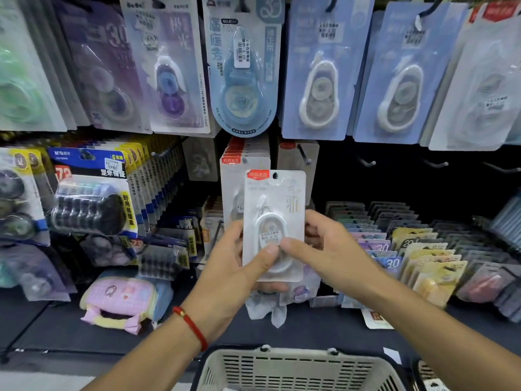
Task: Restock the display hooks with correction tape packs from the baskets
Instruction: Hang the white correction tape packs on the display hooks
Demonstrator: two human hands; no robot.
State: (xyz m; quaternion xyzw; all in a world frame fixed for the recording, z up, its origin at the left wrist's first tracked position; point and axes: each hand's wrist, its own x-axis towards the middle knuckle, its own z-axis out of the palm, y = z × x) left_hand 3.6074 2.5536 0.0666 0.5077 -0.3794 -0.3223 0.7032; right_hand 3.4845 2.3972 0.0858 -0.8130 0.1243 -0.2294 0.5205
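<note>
Centrally, a correction tape pack [275, 218] is held upright before the display: a pale grey card with a red label at its top corner, a hang hole, and a white oval dispenser under a clear blister. Left hand [239, 266] grips the lower left edge, thumb curled onto the blister. Right hand [324, 246] pinches the right edge, thumb on the front. Below stands a beige basket [296, 368].

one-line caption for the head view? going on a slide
Both hands, left hand and right hand, hold a white correction tape pack upright before matching hung packs, above a beige basket.
</note>
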